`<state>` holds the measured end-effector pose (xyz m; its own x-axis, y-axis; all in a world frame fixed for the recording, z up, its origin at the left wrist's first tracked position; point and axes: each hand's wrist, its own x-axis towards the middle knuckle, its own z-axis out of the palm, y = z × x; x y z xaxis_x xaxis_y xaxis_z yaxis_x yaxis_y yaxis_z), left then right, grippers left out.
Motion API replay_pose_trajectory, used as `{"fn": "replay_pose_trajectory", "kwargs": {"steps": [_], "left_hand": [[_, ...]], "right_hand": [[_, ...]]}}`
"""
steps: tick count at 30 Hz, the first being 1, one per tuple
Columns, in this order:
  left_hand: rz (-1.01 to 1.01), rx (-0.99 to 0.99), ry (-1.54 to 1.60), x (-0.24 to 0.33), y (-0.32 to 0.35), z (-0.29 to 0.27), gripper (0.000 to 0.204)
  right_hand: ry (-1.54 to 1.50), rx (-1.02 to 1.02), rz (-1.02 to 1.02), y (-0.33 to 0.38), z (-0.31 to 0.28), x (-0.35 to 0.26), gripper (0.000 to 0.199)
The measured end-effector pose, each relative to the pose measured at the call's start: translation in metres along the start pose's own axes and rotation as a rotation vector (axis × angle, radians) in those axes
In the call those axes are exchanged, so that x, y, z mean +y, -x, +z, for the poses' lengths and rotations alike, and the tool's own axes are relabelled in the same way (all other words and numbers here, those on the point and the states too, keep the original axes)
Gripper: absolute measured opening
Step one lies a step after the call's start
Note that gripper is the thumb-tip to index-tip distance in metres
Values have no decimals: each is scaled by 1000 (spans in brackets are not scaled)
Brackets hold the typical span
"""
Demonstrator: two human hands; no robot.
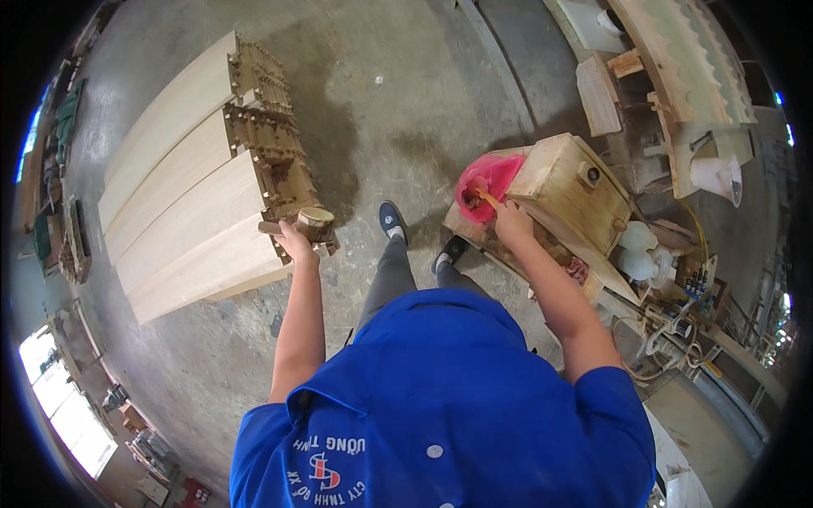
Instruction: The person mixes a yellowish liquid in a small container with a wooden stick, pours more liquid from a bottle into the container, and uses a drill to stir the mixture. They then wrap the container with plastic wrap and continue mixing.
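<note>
Toward two o'clock, your stick [488, 199] is showing yellow-orange against a hot-pink bag [506, 172], and a wooden box [563, 190] is showing honey-tan. Toward ten, boards [174, 148] are showing pale cream. The floor [364, 110] is looking mottled grey. At six, you're wearing a bright blue shirt [449, 389], its emblem [323, 471] showing white and red.

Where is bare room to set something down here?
Bare concrete floor lies between stacked wooden boards and the pink plastic bag, beyond the left shoe. Beyond and right of the wooden box, wood pieces and a plastic cup crowd the space.
</note>
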<state>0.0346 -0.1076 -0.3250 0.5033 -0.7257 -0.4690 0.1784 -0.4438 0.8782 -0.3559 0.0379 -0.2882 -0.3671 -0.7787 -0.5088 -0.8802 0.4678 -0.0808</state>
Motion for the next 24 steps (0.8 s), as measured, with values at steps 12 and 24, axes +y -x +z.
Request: {"fn": "replay_pose_trajectory", "kwargs": {"steps": [12,24], "left_hand": [[-115,-207,-14,17,-24,37,49],[-277,-276,-90,15,-32,59,40]], "right_hand": [[84,-127,-22,-70,63,-28,23],[272,-294,-255,-68,80,-1,35]]}}
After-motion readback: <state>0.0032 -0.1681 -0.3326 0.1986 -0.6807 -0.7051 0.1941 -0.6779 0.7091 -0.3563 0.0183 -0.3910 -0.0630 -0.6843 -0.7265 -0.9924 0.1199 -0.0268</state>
